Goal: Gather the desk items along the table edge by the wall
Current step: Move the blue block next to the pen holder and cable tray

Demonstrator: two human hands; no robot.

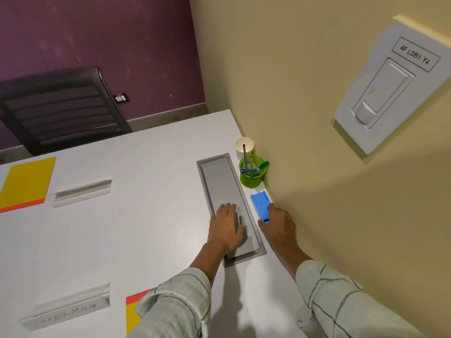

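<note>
The right hand (278, 224) is closed around the near end of a small blue plastic block-shaped desk item (261, 206), thumb on its left side and fingers wrapped over its right; it sits on the white table (151, 230) just beside the yellow wall (305, 118), near the right edge. It looks light, rigid and smooth, so a pinch across its short sides should hold it, though a slick plastic shell could slip if squeezed only at one end. The left hand (225, 226) lies flat and open on the grey metal cable-tray lid (222, 186), holding nothing. Farther along the wall stand a green wire-mesh pen cup (252, 173) and a white paper cup (244, 145); both seem light and easy to tip, best taken round the body. Clear acrylic nameplates (81, 192) and yellow sheets (26, 182) lie well apart to the left
</note>
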